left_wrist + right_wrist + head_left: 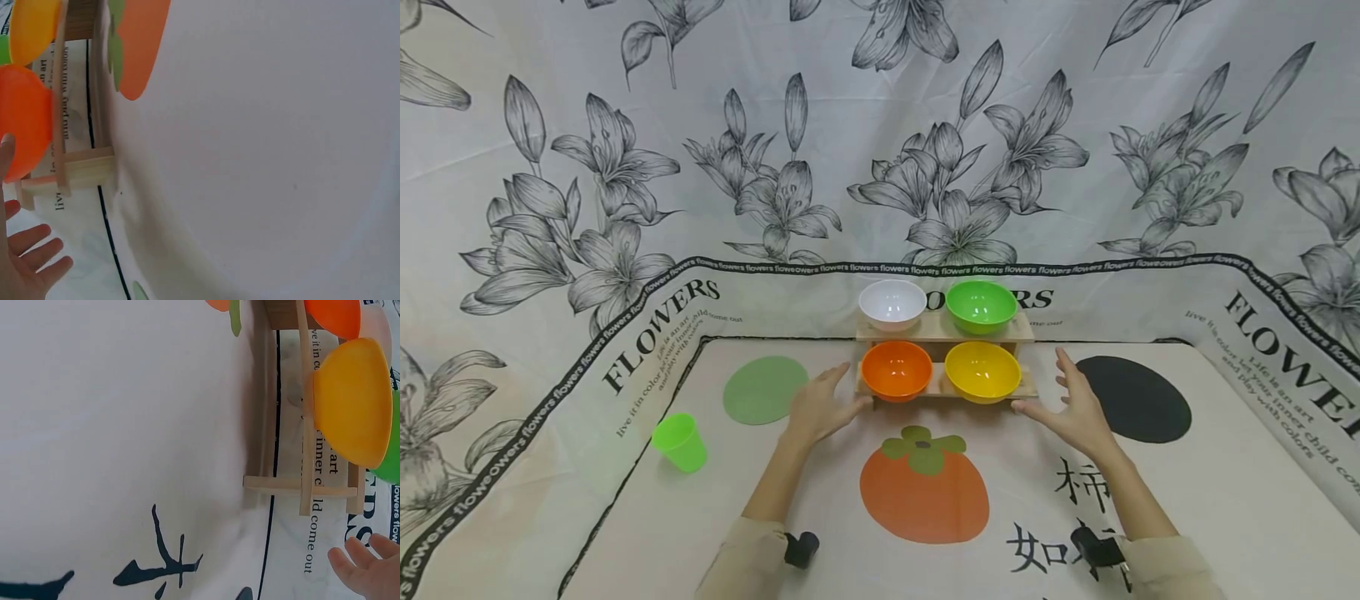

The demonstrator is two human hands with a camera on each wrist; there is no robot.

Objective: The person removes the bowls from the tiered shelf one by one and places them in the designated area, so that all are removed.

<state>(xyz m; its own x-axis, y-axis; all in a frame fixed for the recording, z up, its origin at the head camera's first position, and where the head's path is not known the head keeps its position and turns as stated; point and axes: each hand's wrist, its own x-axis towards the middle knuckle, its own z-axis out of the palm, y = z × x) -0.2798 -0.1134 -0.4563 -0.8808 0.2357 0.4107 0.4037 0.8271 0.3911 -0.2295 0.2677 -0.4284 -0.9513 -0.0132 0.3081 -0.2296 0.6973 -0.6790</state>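
Stand of pale wood in two tiers (pixel 936 327): stood at the back of the white printed table cover (pixel 820 500).
Upper tier: bore a glossy round white bowl (pixel 892 302) at left and a bright green bowl (pixel 981 304) at right.
Lower tier: bore a glossy orange bowl (pixel 897 371) at left and a yellow bowl (pixel 982 371) at right; the smooth insides of all four faced upward and caught light.
Cup of bright green plastic (pixel 681 442): stood well apart, on the left.
Lettering on the white cloth backdrop (pixel 775 50): read "FLOWERS" in black capitals, partly hidden behind the bowls, with "flowers" repeated along a black band (pixel 820 268).
Characters on the cover: showed 柿 and 如 in black, others partly covered by the right wrist's black device (pixel 1097 547).
Left hand (pixel 823 406): spread its straightened fingers beside the stand's left end; whether the thumb touched, I could not tell.
Right hand (pixel 1081 410): mirrored it at the right end, fingers likewise extended, thumb contact equally unclear.
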